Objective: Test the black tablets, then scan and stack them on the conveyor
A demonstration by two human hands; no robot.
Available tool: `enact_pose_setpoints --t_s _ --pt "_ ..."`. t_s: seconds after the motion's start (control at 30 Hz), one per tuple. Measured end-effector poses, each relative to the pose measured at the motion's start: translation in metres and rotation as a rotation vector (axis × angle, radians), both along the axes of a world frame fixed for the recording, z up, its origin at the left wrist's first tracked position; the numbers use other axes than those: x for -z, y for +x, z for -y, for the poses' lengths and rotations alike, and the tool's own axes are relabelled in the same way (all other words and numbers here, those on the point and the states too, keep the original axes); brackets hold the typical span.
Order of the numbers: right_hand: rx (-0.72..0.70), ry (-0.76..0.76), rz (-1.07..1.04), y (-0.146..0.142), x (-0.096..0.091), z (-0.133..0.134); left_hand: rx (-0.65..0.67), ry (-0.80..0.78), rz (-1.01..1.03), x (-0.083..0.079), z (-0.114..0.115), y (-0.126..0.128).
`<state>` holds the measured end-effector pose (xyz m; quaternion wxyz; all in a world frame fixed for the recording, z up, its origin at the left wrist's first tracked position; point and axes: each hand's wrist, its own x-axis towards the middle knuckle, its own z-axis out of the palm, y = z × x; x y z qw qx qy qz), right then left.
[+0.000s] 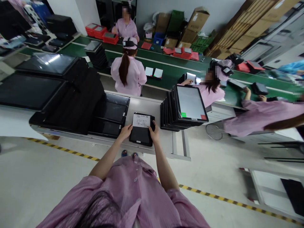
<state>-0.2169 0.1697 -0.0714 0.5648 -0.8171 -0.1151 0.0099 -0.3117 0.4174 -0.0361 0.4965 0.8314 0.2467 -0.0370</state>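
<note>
From my remote seat I see the fingers of the left hand [125,132] pinched on the left edge of a black tablet [140,136], while those of the right hand [155,132] are clamped on its right edge, thumb on top. A white note [141,120] with handwriting covers the tablet's upper part. I have it over the table [145,104], though I cannot tell whether it touches. Just left lie more black tablets [109,110]; to the right stands a tall tablet stack [192,102], its top screen lit. Beyond, co-workers in pink [128,73] sit along a green table [166,60].
</note>
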Motion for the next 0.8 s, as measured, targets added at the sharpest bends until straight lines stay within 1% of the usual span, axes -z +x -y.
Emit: enact_pose_setpoints --t_s 0.13,0.3,0.6,0.7,0.8 --pt "0.001 0.026 0.006 -0.011 0.0 0.005 -0.003 -0.06 0.018 -0.001 0.001 -0.004" --pt "-0.023 0.057 -0.019 -0.022 0.0 0.012 0.011 -0.139 0.026 0.002 -0.001 -0.006" --pt "-0.076 0.099 -0.124 -0.023 0.005 0.019 0.067 -0.206 0.059 0.01 -0.004 -0.004" --pt "-0.103 0.086 -0.146 -0.023 0.002 0.021 0.067 -0.231 0.065 0.01 -0.004 -0.003" --pt "-0.171 0.023 -0.128 -0.024 -0.004 0.027 0.084 -0.239 0.071 0.006 -0.004 -0.002"
